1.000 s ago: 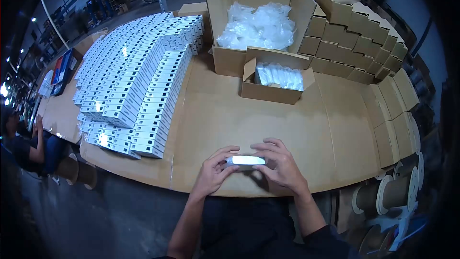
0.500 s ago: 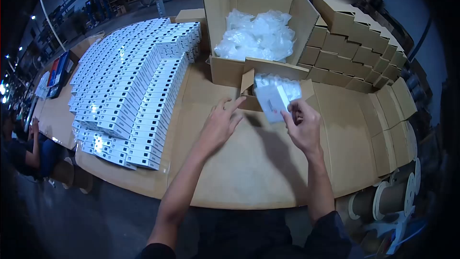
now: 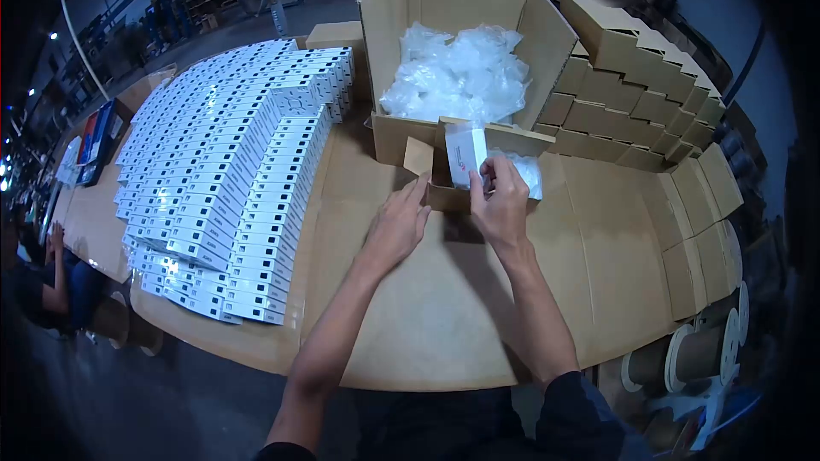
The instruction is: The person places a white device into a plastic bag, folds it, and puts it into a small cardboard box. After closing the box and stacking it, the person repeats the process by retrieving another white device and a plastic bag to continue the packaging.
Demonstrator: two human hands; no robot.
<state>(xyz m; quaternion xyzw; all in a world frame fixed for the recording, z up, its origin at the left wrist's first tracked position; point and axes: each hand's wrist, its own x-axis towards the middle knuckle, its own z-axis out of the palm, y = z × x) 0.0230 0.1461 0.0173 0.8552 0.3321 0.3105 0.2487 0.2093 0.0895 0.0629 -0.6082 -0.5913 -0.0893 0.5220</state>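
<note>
My right hand [image 3: 501, 205] grips a small white box [image 3: 465, 157] and holds it upright over the left part of a small open carton [image 3: 444, 196] that has wrapped white packs [image 3: 523, 172] inside. My left hand [image 3: 399, 224] rests with fingers extended against the carton's front left corner and its left flap [image 3: 418, 156], holding nothing. Behind the small carton stands a large open carton [image 3: 401, 132] filled with clear plastic bags [image 3: 453, 72].
Rows of stacked white boxes [image 3: 231, 162] cover the table's left half. Brown closed cartons [image 3: 632, 94] are piled at the back right, with flattened cardboard [image 3: 700, 222] along the right edge. Cardboard spools [image 3: 683, 354] stand below right. A seated person [image 3: 43, 282] is at far left.
One second ago both hands held the white box near the table's front edge. My right hand has carried it forward to the small carton, and my left hand has reached the carton's front corner.
</note>
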